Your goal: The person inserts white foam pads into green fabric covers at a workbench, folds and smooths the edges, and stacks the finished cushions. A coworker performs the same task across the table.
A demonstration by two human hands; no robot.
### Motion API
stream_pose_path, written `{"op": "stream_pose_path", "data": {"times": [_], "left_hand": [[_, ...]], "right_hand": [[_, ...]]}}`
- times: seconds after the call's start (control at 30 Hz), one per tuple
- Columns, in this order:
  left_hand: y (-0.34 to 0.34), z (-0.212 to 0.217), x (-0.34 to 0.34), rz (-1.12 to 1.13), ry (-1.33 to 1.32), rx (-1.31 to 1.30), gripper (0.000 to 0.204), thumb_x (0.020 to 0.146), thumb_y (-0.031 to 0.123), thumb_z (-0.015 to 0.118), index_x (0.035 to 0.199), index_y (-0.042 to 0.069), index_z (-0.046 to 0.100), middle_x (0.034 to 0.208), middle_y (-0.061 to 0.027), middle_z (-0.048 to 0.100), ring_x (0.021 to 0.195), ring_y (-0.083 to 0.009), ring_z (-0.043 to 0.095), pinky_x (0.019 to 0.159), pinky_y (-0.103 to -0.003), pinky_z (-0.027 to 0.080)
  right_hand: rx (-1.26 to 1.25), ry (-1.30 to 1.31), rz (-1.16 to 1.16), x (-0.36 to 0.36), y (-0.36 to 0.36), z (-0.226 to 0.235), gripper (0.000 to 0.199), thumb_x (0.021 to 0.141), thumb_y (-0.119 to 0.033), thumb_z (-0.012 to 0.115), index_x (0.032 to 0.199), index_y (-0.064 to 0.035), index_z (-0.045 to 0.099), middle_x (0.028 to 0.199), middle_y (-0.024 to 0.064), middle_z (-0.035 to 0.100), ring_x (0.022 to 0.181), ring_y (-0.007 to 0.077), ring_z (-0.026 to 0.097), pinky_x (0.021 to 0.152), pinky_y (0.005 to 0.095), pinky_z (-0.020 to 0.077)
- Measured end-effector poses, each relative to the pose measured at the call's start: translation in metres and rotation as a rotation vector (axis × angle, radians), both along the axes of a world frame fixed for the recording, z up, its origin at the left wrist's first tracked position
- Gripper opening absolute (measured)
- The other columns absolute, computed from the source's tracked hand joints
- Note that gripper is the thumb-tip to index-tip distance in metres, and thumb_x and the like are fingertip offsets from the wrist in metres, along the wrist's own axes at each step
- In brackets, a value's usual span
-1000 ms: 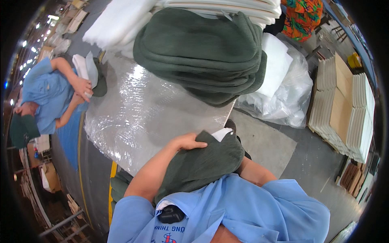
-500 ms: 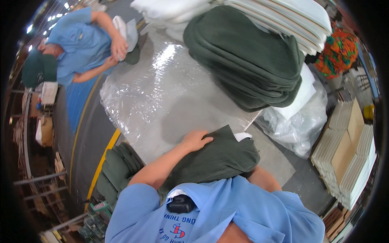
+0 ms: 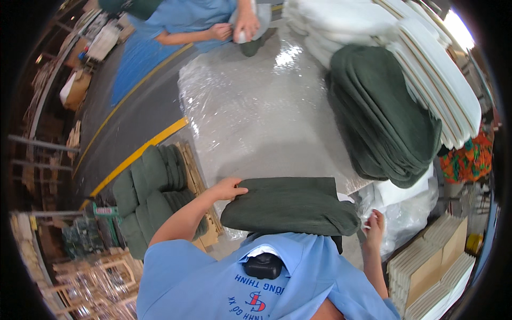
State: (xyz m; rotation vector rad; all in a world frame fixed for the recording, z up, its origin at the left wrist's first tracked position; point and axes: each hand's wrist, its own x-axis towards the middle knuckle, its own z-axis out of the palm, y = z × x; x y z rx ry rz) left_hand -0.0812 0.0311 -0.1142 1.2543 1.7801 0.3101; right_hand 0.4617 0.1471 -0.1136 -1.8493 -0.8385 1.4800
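Observation:
A dark green fabric cushion cover [image 3: 288, 205] lies in front of my chest at the near edge of the plastic-wrapped table [image 3: 261, 133]. A bit of white material [image 3: 345, 198] pokes out at its right end. My left hand [image 3: 228, 190] grips the cover's far left corner, thumb on top. My right hand [image 3: 375, 224] is off the cover, just beyond its right end, with fingers curled in a pinch. Something small and whitish shows at those fingertips, too small to name. On the table's right side rises a stack of dark green cushions [image 3: 381, 112].
White pads [image 3: 437, 74] are piled behind the green stack. Clear plastic wrap [image 3: 400, 208] bulges at the right, near folded cardboard [image 3: 432, 261]. More green cushions [image 3: 152, 194] sit low on the left. Across the table, a co-worker's hand [image 3: 247, 24] handles a white-and-green piece.
My right hand has come out from behind the cover to its right side. The cover now lies straighter across my front, my left hand still on it. The whole view has shifted.

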Motion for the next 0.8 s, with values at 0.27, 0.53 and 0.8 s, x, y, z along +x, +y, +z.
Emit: {"op": "stream_pose_path", "data": {"times": [0.27, 0.53, 0.8], "left_hand": [[-0.009, -0.033, 0.001, 0.674, -0.342, -0.133, 0.026, 0.1, 0.029, 0.071, 0.088, 0.007, 0.069, 0.075, -0.0002, 0.061, 0.068, -0.0108, 0.056, 0.061, -0.033, 0.047], [-0.052, -0.03, -0.007, 1.527, -0.851, 0.298, 0.018, 0.102, 0.026, 0.064, 0.109, 0.009, 0.062, 0.081, -0.0036, 0.06, 0.069, -0.0191, 0.062, 0.055, -0.038, 0.051], [-0.008, 0.03, 0.102, 0.847, -1.04, 0.333, 0.033, 0.102, 0.033, 0.071, 0.124, 0.009, 0.063, 0.112, -0.0053, 0.071, 0.097, -0.0196, 0.07, 0.084, -0.035, 0.055]], "right_hand": [[0.823, -0.435, 1.399, -0.159, 0.012, 0.159, 0.077, 0.075, -0.028, 0.089, 0.142, -0.0068, 0.06, 0.133, 0.0213, 0.062, 0.124, 0.0382, 0.059, 0.104, 0.0475, 0.0479], [0.653, -0.388, 1.522, -0.229, 0.048, 0.163, 0.06, 0.074, -0.024, 0.09, 0.127, -0.0049, 0.068, 0.106, 0.0205, 0.076, 0.099, 0.042, 0.072, 0.086, 0.0493, 0.0557], [0.433, 0.068, 0.937, -0.181, 0.075, 0.16, 0.047, 0.077, -0.006, 0.087, 0.119, 0.0055, 0.07, 0.106, 0.0104, 0.078, 0.099, 0.0171, 0.071, 0.091, 0.033, 0.0543]]}}
